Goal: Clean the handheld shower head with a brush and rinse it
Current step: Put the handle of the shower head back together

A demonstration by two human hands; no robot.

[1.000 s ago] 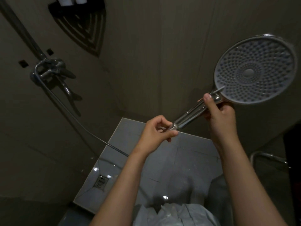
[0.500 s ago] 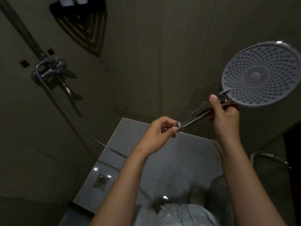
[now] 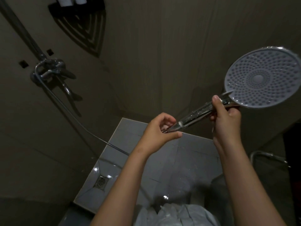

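Right grip (image 3: 226,118) clamped on the wet-looking head (image 3: 262,77) handle, left grip (image 3: 158,129) pinching the hose (image 3: 118,149) end at 8 o'clock: a slip could drop it.

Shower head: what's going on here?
A person holds the shower head up, nozzle face toward the camera. The right hand grips the handle just below the head; the left hand pinches the handle's lower end, where the hose joins. No brush is in view.

Wet grey tiled floor (image 3: 187,157) with a square metal drain grate (image 3: 101,182) near its left corner
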